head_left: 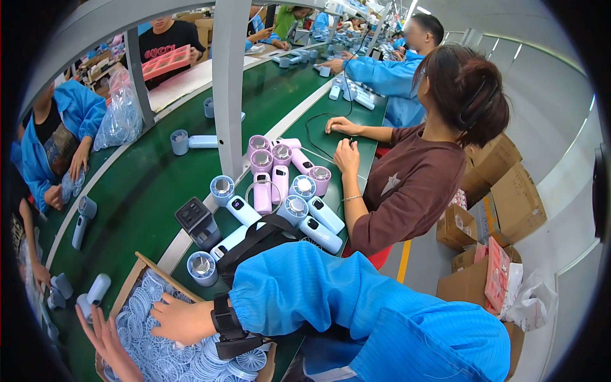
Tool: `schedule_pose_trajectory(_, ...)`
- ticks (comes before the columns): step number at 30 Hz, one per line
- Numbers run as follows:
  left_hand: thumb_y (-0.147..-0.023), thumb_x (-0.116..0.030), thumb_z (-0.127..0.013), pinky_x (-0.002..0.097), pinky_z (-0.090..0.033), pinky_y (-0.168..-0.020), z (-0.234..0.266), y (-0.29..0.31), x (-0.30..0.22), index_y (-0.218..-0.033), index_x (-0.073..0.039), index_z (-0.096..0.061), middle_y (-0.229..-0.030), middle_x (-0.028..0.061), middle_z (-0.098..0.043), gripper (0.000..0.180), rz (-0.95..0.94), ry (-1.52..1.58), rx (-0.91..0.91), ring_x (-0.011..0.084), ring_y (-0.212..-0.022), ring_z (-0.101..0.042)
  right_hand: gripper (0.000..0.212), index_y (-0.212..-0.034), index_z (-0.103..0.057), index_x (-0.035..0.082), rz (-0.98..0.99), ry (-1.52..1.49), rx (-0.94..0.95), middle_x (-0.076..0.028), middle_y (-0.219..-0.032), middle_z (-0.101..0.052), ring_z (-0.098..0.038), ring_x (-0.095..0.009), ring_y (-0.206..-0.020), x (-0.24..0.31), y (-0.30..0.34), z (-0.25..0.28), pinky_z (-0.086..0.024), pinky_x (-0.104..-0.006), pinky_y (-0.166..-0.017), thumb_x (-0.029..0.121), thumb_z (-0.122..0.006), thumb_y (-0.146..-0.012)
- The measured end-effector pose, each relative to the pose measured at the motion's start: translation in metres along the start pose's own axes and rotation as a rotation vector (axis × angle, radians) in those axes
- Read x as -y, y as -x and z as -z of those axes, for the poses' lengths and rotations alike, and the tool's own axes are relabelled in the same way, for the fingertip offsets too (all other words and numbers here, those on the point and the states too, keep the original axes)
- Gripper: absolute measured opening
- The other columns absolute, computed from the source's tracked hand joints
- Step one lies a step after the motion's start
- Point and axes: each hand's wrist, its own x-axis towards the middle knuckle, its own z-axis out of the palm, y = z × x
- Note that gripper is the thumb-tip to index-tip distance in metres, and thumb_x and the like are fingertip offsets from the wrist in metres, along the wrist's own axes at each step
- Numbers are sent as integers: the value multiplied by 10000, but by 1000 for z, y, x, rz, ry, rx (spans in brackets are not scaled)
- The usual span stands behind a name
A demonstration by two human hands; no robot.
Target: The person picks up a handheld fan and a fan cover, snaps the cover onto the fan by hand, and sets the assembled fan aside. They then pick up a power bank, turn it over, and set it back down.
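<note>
1. Two hands worked at a cardboard box [130, 275] of pale blue fan grilles [159, 347] at the lower left of the view.
2. The right hand [181, 320], in a blue sleeve with a black wrist strap [224, 316], lay flat on the grilles, fingers spread and loose, gripping nothing that could be seen.
3. The left hand [109, 344] was open, palm up, fingers over the grilles just beside the right hand.
4. Beyond the box, on the green counter [153, 184], stood a blue handheld fan [202, 267] and a dark grey device [196, 221].
5. Farther off lay clustered blue and pink fans [280, 175].
6. A person in a brown shirt [407, 184] sat to the right.
</note>
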Motion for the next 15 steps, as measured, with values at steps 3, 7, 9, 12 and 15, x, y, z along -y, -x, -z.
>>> schedule_pose_trajectory(3, -948, -260, -478, 345, -366, -1016, 23, -2, 2, -1410, -79, -331, -1333, 172, -446, 518, 50, -149, 162, 244, -1182, -487, 373, -1014, -593, 68, 18, -30, 13, -124, -933, -523, -473, -267, -968, 7, -7, -2, -331, -411, -840, 271, -682, -714)
schedule_pose_trajectory(7, -943, -223, -497, 286, -463, -858, 12, -10, -21, -1224, -14, -520, -1111, 100, -599, 351, 74, -374, 383, 156, -1001, -572, 339, -983, -590, 85, 38, 22, -139, -92, -929, -537, -493, -257, -957, 6, -4, -1, -348, -400, -817, 242, -678, -695)
schedule_pose_trajectory(9, -944, -182, -497, 258, -465, -789, -14, -23, -33, -1154, -13, -555, -1033, 67, -619, 276, 75, -486, 527, 129, -931, -580, 333, -989, -589, 87, 76, 21, -113, -78, -937, -539, -499, -255, -961, 1, -3, -17, -358, -395, -809, 218, -672, -694)
schedule_pose_trajectory(12, -927, -119, -509, 235, -457, -736, -66, -50, -50, -1129, -20, -568, -983, 55, -625, 233, -70, -730, 794, 101, -848, -579, 325, -997, -583, 89, 51, 1, -79, -90, -933, -538, -503, -258, -959, -1, -1, -10, -363, -393, -801, 192, -659, -699)
schedule_pose_trajectory(15, -913, -115, -514, 231, -460, -676, -136, -91, -56, -1146, -15, -555, -942, 54, -619, 257, -372, -842, 1069, 90, -763, -559, 296, -1006, -579, 88, 9, 26, -127, -101, -932, -534, -504, -262, -953, 1, 6, -1, -364, -394, -799, 168, -629, -725)
